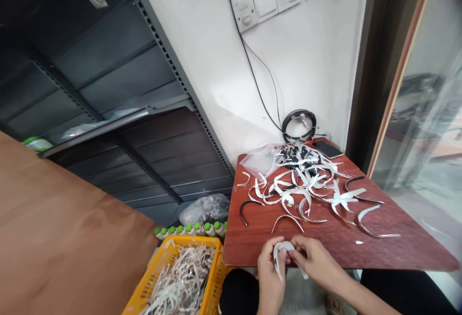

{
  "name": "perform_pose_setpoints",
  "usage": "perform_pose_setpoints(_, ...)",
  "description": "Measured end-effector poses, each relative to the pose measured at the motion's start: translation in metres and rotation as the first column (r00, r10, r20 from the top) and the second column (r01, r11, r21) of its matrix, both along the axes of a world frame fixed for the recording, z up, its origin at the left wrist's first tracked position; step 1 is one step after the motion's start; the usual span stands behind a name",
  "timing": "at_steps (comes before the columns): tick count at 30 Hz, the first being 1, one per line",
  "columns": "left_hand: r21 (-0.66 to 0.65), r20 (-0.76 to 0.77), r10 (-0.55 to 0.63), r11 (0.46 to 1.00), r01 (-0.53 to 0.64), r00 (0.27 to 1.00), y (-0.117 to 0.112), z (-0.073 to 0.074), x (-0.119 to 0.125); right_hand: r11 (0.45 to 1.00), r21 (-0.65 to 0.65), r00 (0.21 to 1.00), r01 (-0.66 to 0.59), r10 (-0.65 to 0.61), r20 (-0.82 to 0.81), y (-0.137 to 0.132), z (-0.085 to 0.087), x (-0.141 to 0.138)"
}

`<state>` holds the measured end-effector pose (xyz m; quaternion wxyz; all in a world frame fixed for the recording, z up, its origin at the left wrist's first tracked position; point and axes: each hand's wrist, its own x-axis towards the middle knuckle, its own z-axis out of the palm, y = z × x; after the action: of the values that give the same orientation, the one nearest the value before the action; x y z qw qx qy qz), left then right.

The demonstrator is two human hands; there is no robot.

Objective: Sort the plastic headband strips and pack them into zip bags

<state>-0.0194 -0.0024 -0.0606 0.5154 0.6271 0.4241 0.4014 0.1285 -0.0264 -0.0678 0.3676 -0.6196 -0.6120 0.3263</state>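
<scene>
Just over the table's near edge, my left hand (pixel 269 263) and my right hand (pixel 314 257) grip one white curved strip (pixel 287 245) between them. It bends like an arch, and one end hangs down beside the left palm. The fingertips cover parts of it. Beyond the hands, on the red-brown table (pixel 245 243), lies a loose heap of similar white curved strips (pixel 303 199), some with shiny edges. A dark curved strip (pixel 245 209) rests left of the heap. A thin pale strip (pixel 287 219) lies closest to my hands.
A yellow crate (pixel 212 242) full of tangled strips stands below left. Green-capped bottles (pixel 189 229) line up behind it. A clear plastic bag (pixel 263 158), a phone (pixel 327 149) and a coiled black cable (pixel 299 125) sit at the table's back. Dark shelving (pixel 151 146) rises left.
</scene>
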Motion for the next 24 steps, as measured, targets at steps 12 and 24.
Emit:
perform_pose_setpoints(12,0.177,-0.327,0.095,0.983,-0.038,0.940,0.031,-0.023,-0.011,0.969,0.068,0.848,0.238,-0.241,0.472,0.022,-0.009,0.005)
perform_pose_setpoints(24,0.416,-0.462,0.225,0.909,-0.014,0.858,0.050,-0.029,0.012,0.948,0.228,0.891,0.220,-0.291,0.348,0.027,-0.026,0.012)
